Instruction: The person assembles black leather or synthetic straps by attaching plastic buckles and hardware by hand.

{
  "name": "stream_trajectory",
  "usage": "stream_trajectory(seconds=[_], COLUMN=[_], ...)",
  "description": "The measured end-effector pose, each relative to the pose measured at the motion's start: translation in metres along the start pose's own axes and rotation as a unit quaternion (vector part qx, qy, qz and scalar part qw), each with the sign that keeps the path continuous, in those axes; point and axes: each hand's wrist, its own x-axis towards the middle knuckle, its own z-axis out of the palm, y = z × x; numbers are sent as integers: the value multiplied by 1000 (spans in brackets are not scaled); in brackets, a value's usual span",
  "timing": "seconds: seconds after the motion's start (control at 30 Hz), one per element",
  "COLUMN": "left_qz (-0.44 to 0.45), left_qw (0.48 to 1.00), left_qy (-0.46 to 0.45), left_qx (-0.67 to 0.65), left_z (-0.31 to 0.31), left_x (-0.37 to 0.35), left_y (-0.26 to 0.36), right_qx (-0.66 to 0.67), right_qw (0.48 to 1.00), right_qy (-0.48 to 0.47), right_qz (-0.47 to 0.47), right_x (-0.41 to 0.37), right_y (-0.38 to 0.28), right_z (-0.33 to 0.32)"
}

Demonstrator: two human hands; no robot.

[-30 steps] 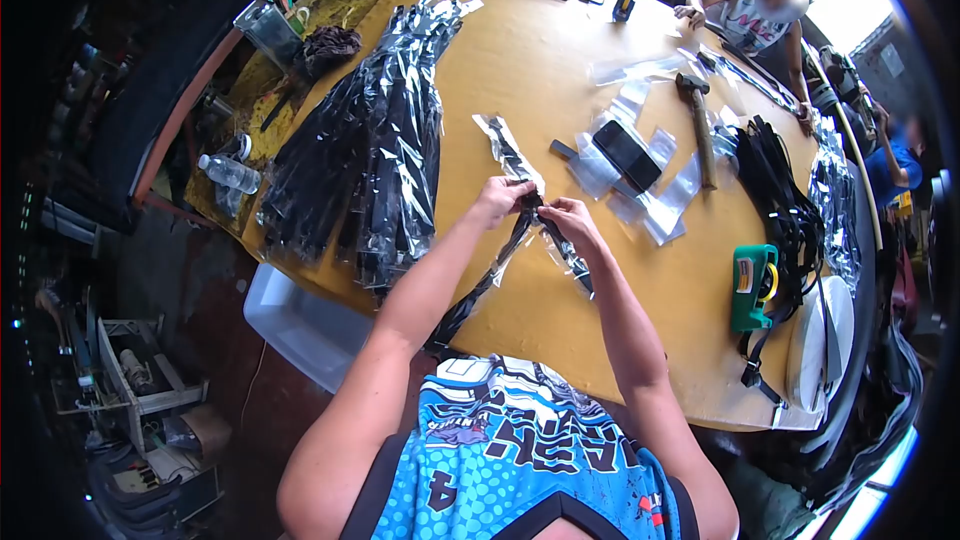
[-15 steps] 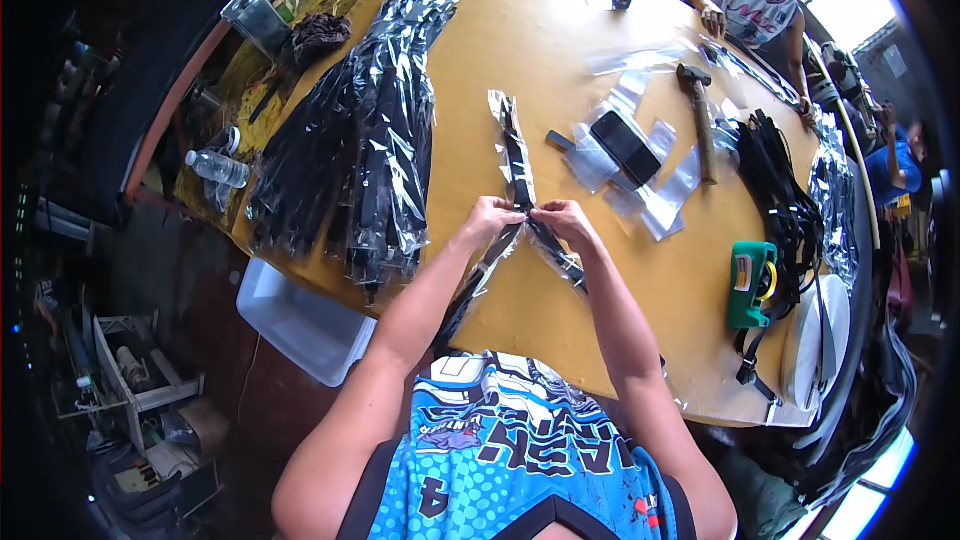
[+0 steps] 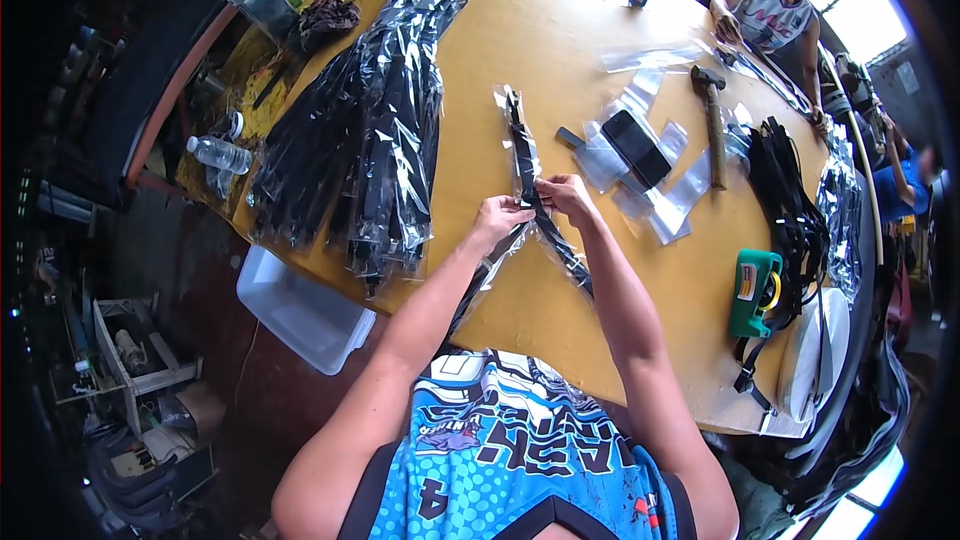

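Observation:
A black strap in clear plastic wrap (image 3: 522,145) lies on the yellow table in front of me, with two lower ends spreading toward my body. My left hand (image 3: 500,217) pinches it from the left, near where the ends part. From the right, my right hand (image 3: 566,196) grips the same strap slightly higher, fingers closed. The two hands are close together but apart. To their left lies a large pile of wrapped black straps (image 3: 375,130). Right of them a black phone (image 3: 637,148) rests on clear plastic sleeves (image 3: 672,202).
A hammer (image 3: 715,125), a green tape dispenser (image 3: 754,293) and loose black straps (image 3: 785,190) are on the right. A water bottle (image 3: 219,154) stands at the left edge, above a white bin (image 3: 300,310). A co-worker (image 3: 775,5) handles straps at the far right.
My right hand has moved slightly up along the strap, and my left hand remains near the junction. The whole view has shifted a little.

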Motion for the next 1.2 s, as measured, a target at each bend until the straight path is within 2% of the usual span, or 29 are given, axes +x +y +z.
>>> stream_trajectory(seconds=[0.2,0.53,0.6,0.77,0.83,1.03,1.13,1.2], left_qz=[-5,-25,12,-3,-13,7,21,-13], left_qw=[994,995,992,995,997,998,998,986], left_qy=[-18,-31,-24,-4,5,67,47,-29], left_qx=[-103,-88,-126,-100,-81,-17,-27,-163], left_z=[-4,-6,-4,-3,-3,-3,-4,-8], left_x=[0,2,1,-1,-2,-4,-2,-1], left_y=[-5,-6,-7,-6,-6,-8,-10,-9], right_qx=[-43,-71,-77,-70,-135,-115,-93,-90], right_qw=[999,993,992,991,985,987,989,990], right_qy=[-26,-87,-90,-96,-104,-102,-113,-108], right_qz=[12,48,52,57,31,39,26,29], right_x=[-2,-6,-7,-14,-10,-12,-14,-15], right_y=[-2,-3,-4,-10,-5,0,-1,-1], right_z=[-5,-16,-17,-14,-15,-16,-18,-19])
